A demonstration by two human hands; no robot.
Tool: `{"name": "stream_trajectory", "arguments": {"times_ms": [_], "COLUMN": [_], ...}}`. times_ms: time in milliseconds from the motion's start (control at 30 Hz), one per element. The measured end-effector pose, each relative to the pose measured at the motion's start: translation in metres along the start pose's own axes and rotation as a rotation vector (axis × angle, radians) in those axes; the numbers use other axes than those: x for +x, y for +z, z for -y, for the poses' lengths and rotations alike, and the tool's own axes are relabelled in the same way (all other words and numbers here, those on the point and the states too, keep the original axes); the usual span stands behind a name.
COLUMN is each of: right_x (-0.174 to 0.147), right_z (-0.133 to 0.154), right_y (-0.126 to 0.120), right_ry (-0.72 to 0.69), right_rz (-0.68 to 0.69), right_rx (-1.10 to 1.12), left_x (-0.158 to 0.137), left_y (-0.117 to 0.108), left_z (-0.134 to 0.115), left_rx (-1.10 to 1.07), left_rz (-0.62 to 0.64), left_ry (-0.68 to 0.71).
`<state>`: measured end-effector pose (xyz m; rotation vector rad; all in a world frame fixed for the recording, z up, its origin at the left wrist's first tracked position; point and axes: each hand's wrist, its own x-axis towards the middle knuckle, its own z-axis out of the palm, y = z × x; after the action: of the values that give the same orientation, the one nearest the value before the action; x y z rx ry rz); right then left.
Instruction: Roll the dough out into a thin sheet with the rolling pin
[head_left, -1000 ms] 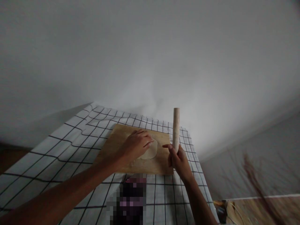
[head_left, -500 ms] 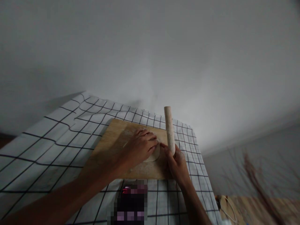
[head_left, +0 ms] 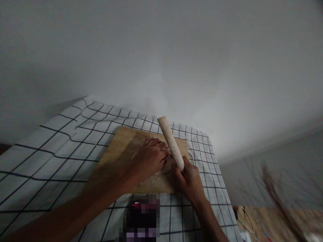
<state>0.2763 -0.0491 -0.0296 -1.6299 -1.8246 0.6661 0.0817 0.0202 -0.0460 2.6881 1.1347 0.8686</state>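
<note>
My right hand [head_left: 188, 178] is closed around the lower end of a pale wooden rolling pin [head_left: 171, 143], which tilts up and to the left. Under my left hand [head_left: 155, 153] lies a flat round of dough [head_left: 165, 168], partly covered by that hand. My left fingers are stretched out over the dough, and the right hand's fingers are close to its right edge; whether they touch it is hidden. Both hands are over a floury wooden board [head_left: 118, 141].
A white tablecloth with black grid lines [head_left: 63, 161] covers the table. Nearer to me than the board lies a dark phone [head_left: 143, 216], partly blurred out. Behind the table rises a grey wall [head_left: 141, 60]. Blurred branches [head_left: 272, 188] and a cable [head_left: 248, 218] are at lower right.
The rolling pin has swung from nearly upright to leaning left, its top end moving left. My right hand has turned with it. My left hand has stayed nearly in place over the dough.
</note>
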Motion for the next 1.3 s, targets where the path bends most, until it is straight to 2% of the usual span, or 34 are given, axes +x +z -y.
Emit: {"name": "stream_trajectory", "arguments": {"times_ms": [233,533,667,833,1167,1300], "right_x": [0.0018,-0.0024,-0.0058,-0.0057,-0.0035,-0.0021], "right_z": [-0.002,0.0044,0.0044,0.0017,0.0053,0.0055], "right_y": [-0.0015,0.0003,-0.0001,0.0012,0.004,0.0036], "right_ry": [0.055,-0.024,0.043,0.026,-0.063,-0.051], "right_rz": [-0.048,0.004,-0.027,-0.027,-0.003,-0.006], "right_rx": [0.112,-0.076,0.0,0.0,-0.098,-0.085], "left_x": [0.0012,-0.0005,0.0002,0.0006,-0.0013,-0.002], "left_y": [-0.0048,-0.0038,-0.007,-0.0091,-0.0067,-0.0042], "left_z": [-0.0023,-0.0026,-0.0041,-0.0055,-0.0037,-0.0026], "left_rx": [-0.009,0.02,-0.003,-0.013,-0.002,0.01], "left_rz": [0.027,0.015,0.02,0.046,-0.021,-0.057], "left_ry": [-0.006,0.004,0.007,0.017,-0.099,-0.128]}}
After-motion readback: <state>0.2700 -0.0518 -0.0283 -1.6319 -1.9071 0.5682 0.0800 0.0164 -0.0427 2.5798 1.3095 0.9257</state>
